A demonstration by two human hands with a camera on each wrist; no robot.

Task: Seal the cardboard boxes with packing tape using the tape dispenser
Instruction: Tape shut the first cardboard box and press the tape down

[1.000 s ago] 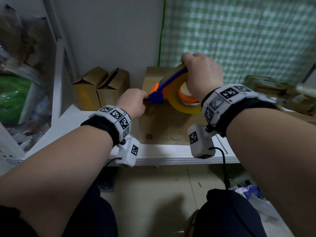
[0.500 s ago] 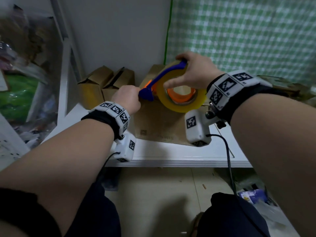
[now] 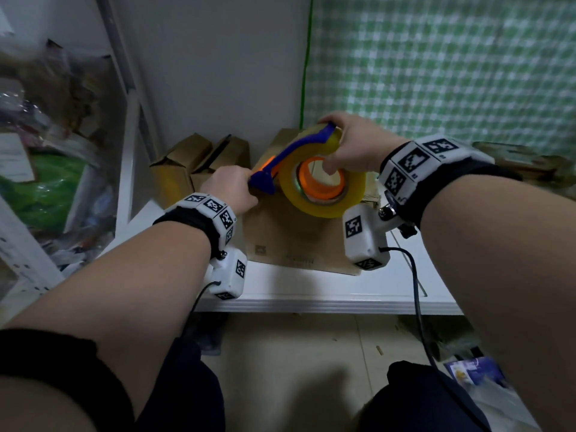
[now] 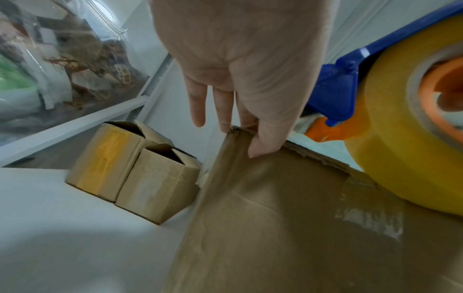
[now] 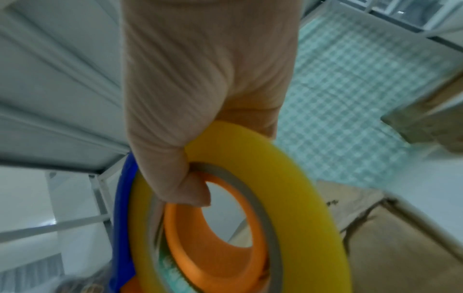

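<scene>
My right hand (image 3: 352,145) grips the tape dispenser (image 3: 311,204), a blue frame with an orange core and a yellow tape roll. Its thumb hooks into the core (image 5: 190,198). The dispenser hangs just over the far part of a large flat cardboard box (image 3: 296,241). My left hand (image 3: 230,188) is at the box's far left corner, beside the dispenser's blue and orange front end (image 4: 333,103). The thumb (image 4: 265,138) lies on the box top (image 4: 275,228) and the fingers reach down behind the edge, pinching the corner.
Two small open-topped cardboard boxes (image 3: 180,169) (image 3: 224,157) stand against the wall left of the big box. The white table's (image 3: 311,294) front edge is close to me. More cardboard (image 3: 530,163) lies at the right. Bagged clutter (image 3: 46,182) fills the shelf on the left.
My right hand has tilted the dispenser so the roll's open face turns toward me, and the thumb has gone into the core. My left hand stays at the box corner.
</scene>
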